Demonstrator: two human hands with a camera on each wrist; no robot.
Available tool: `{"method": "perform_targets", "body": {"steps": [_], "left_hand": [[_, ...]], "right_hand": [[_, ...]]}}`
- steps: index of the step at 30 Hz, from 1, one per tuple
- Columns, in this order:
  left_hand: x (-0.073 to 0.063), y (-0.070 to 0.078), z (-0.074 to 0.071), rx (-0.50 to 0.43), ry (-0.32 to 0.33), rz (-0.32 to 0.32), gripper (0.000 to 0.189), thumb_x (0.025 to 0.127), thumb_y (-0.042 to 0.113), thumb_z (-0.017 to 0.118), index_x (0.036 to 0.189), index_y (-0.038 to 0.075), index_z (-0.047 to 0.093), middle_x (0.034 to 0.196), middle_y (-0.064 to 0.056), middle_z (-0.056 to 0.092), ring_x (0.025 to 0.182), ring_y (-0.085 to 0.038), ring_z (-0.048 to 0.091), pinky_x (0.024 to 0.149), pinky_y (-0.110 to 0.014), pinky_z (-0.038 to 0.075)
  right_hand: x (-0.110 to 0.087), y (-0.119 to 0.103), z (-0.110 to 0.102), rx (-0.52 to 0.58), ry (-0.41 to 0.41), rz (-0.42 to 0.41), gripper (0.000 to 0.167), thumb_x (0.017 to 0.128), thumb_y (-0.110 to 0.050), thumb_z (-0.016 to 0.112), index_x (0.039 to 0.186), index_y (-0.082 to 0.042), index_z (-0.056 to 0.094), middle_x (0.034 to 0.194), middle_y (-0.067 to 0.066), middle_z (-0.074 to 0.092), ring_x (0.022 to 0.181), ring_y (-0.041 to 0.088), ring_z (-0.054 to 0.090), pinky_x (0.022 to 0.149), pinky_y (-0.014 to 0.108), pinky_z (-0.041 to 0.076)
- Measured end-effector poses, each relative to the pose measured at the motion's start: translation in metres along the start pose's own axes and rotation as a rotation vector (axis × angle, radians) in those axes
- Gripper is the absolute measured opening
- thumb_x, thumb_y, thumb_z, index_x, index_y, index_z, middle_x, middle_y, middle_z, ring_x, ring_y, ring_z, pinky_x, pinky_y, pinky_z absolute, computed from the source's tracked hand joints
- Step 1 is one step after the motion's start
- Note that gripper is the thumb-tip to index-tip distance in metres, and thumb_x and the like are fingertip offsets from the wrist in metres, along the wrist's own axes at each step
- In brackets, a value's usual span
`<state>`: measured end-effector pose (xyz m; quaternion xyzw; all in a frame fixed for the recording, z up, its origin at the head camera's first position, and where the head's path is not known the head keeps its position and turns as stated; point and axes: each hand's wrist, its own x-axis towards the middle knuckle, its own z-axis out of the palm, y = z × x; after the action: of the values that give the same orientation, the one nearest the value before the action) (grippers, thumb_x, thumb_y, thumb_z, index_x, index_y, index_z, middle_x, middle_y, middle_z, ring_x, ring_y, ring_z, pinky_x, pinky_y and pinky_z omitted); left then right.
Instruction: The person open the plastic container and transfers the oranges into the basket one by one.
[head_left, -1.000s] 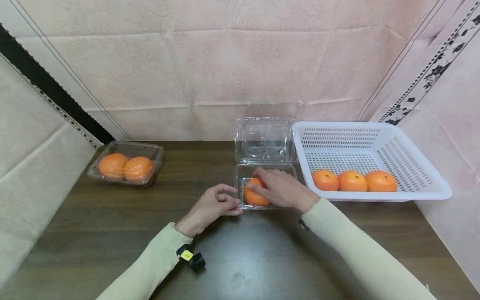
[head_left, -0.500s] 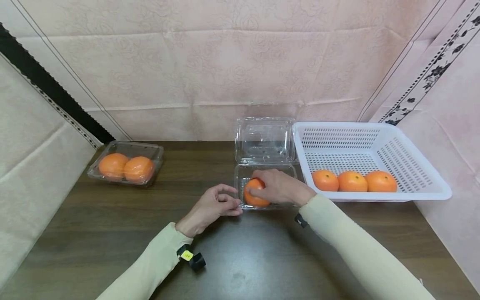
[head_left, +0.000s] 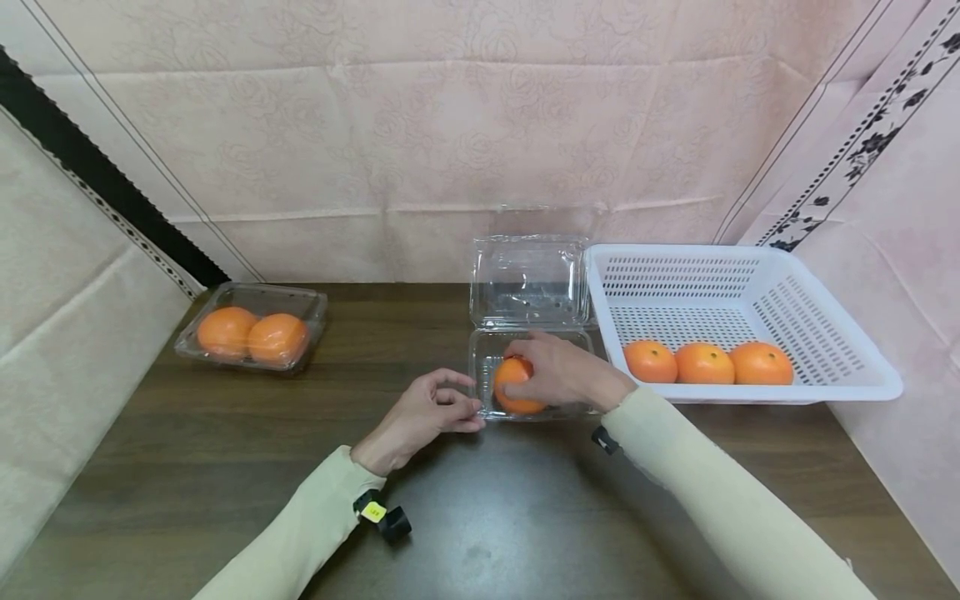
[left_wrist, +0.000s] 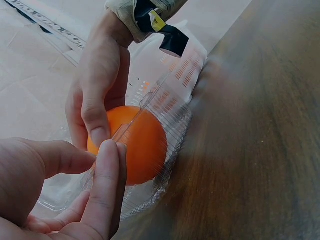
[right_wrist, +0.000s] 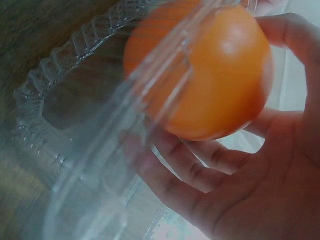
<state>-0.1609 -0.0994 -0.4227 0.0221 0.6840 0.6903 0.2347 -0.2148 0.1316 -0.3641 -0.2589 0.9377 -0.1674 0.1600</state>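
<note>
In the head view, an orange (head_left: 516, 387) sits in the bottom half of a clear plastic clamshell box (head_left: 483, 354), whose lid stands raised behind it. My right hand (head_left: 564, 373) grips this orange, thumb on the near side and fingers beyond. Seen from the right wrist, its fingers curl under and around the orange (right_wrist: 220, 75), partly behind the clear wall. At the box's front left corner, my left hand (head_left: 427, 417) pinches the rim between thumb and fingertips. The left wrist view shows these fingertips (left_wrist: 107, 155) at the clear edge, in front of the orange (left_wrist: 140, 145).
A white perforated basket (head_left: 840, 333) touches or nearly touches the box on its right; three oranges (head_left: 705, 363) line its front side. At the far left rests a closed clear box (head_left: 315, 308) with two oranges inside. Patterned cloth (head_left: 420, 150) hangs behind the wooden table (head_left: 225, 450).
The orange in the open box has shifted slightly to the right, with my right hand on it. My left hand has stayed at the box corner.
</note>
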Motion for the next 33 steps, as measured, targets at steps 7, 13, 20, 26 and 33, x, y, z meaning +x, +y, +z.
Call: {"method": "perform_targets", "body": {"steps": [7,13,20,26,33], "left_hand": [[-0.001,0.001,0.002,-0.028,-0.002,0.000,0.042,0.099,-0.001,0.061,0.139,-0.004,0.048,0.117,-0.024,0.070,0.086,-0.016,0.075,0.088,-0.035,0.065],[0.000,0.000,0.003,-0.030,-0.001,0.007,0.042,0.098,-0.001,0.061,0.138,-0.003,0.048,0.116,-0.024,0.070,0.086,-0.016,0.075,0.087,-0.033,0.065],[0.000,0.000,0.003,-0.030,0.001,0.006,0.042,0.099,-0.001,0.061,0.138,-0.003,0.048,0.115,-0.023,0.071,0.086,-0.017,0.075,0.088,-0.035,0.065],[0.000,0.000,0.003,-0.023,0.008,-0.001,0.041,0.099,0.001,0.062,0.138,-0.003,0.049,0.115,-0.022,0.071,0.087,-0.017,0.075,0.089,-0.036,0.065],[0.000,-0.001,0.003,-0.027,0.013,-0.001,0.042,0.098,0.000,0.062,0.138,-0.003,0.049,0.117,-0.024,0.070,0.086,-0.017,0.075,0.088,-0.034,0.065]], "right_hand": [[-0.002,0.000,-0.001,-0.031,0.033,-0.012,0.061,0.088,-0.055,0.072,0.132,-0.015,0.063,0.116,0.007,0.056,0.086,0.019,0.058,0.067,0.027,0.052],[-0.003,0.002,-0.004,0.021,0.013,-0.040,0.045,0.103,-0.047,0.056,0.133,-0.014,0.064,0.123,0.008,0.064,0.101,0.022,0.061,0.091,0.041,0.057],[-0.003,0.001,-0.009,0.054,-0.042,-0.039,0.046,0.097,-0.040,0.065,0.136,-0.015,0.061,0.120,0.004,0.069,0.093,0.017,0.061,0.085,0.035,0.056],[-0.004,0.002,-0.010,0.018,-0.030,-0.075,0.048,0.092,-0.039,0.071,0.133,-0.016,0.063,0.121,0.001,0.066,0.098,0.018,0.058,0.086,0.035,0.055],[-0.005,0.001,-0.012,-0.048,-0.048,-0.087,0.055,0.083,-0.039,0.079,0.132,-0.020,0.064,0.117,-0.001,0.064,0.098,0.017,0.058,0.080,0.031,0.054]]}}
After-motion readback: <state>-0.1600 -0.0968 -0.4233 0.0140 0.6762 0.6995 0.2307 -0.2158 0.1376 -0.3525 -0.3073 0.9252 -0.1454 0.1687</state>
